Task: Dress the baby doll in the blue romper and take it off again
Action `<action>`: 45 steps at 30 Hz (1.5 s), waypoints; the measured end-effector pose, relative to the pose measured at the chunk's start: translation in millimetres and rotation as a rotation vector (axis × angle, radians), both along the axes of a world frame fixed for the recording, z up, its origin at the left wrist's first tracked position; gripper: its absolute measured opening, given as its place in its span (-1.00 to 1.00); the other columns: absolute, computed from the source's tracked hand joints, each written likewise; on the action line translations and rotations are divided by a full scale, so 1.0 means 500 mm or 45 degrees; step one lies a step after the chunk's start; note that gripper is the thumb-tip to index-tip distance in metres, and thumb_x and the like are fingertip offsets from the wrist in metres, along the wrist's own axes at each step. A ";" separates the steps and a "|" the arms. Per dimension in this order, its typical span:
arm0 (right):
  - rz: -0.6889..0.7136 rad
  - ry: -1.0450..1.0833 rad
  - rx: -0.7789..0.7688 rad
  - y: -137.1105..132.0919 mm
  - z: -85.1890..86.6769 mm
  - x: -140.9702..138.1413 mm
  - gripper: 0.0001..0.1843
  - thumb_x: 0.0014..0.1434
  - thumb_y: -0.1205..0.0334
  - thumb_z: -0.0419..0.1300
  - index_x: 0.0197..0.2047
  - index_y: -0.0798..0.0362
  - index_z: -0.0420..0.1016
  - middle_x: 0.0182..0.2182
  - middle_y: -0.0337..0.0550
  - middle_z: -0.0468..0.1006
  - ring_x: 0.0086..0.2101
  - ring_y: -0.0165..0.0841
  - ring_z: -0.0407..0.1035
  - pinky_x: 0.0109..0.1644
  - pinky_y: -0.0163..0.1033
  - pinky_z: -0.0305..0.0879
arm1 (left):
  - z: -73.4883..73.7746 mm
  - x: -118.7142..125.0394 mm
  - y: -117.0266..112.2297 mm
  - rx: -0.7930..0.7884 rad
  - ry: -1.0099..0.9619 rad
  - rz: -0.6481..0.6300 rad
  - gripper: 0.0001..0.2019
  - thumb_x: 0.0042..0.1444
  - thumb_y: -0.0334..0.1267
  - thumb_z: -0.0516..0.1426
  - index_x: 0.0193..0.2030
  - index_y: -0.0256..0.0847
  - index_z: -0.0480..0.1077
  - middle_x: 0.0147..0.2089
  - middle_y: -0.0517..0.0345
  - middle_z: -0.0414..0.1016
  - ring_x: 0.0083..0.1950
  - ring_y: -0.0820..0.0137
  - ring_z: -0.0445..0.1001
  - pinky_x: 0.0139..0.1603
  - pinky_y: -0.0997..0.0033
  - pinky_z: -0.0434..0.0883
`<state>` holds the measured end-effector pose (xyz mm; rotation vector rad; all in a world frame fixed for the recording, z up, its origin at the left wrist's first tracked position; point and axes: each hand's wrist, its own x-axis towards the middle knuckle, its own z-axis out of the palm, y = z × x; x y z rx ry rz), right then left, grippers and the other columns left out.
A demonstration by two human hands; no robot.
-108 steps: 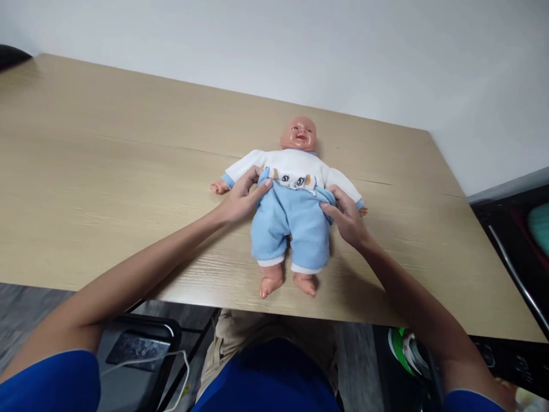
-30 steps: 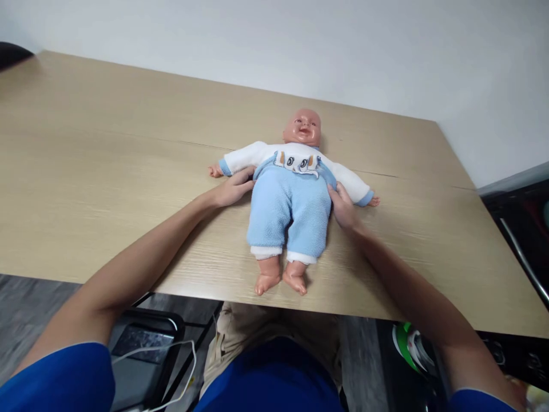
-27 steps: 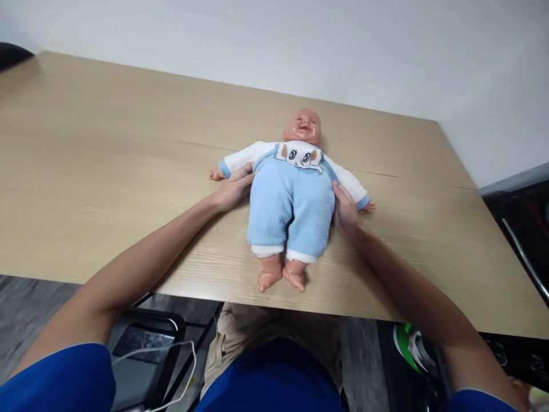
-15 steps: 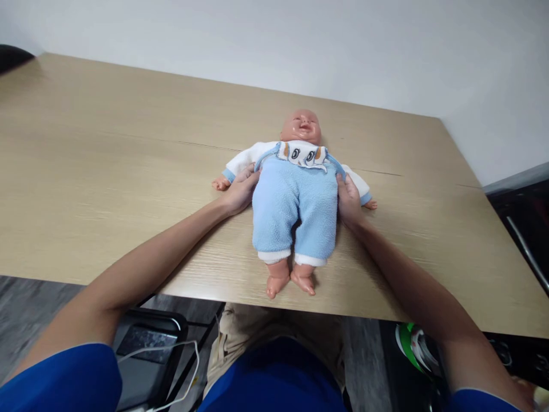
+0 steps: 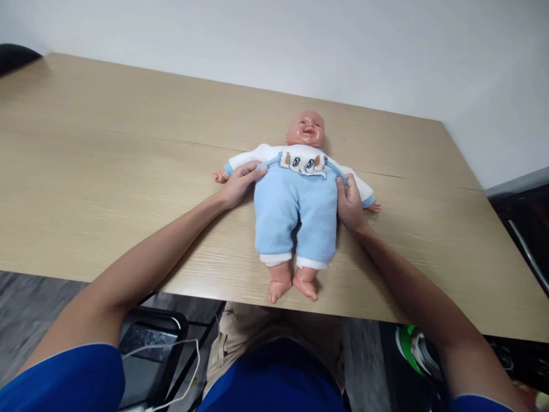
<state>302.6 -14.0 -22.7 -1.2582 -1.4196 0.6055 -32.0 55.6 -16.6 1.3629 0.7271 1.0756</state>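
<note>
A baby doll lies face up on the table, its bare feet pointing at me. It wears a white long-sleeved top and light blue fleece trousers with white cuffs. An animal-face bib crosses the chest at the waistband. My left hand pinches the trousers' waistband at the doll's side, thumb on top, and the blue edge is stretched out towards it. On the other side, my right hand grips the same waistband, thumb in front. The fingers behind the cloth are partly hidden.
The wooden table reaches back to a white wall. A black chair back shows at the far left. Below the front edge are a dark seat with a black slab and white cable, and a green-and-white roll.
Both hands pull the waistband outward, and its blue edge is now tauter beside the bib. The bib has shifted slightly down relative to the doll's head.
</note>
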 end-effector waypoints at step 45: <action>1.134 -1.326 0.099 0.341 0.193 -0.369 -0.71 0.18 0.50 0.55 -0.19 -0.06 0.65 -0.27 -0.28 0.63 -0.25 -0.26 0.49 -0.03 -0.14 0.38 | 0.005 0.017 -0.065 0.639 0.107 0.575 -0.67 0.60 0.18 0.29 -0.01 -0.02 0.55 -0.11 0.04 0.60 -0.08 0.17 0.51 0.03 0.01 0.45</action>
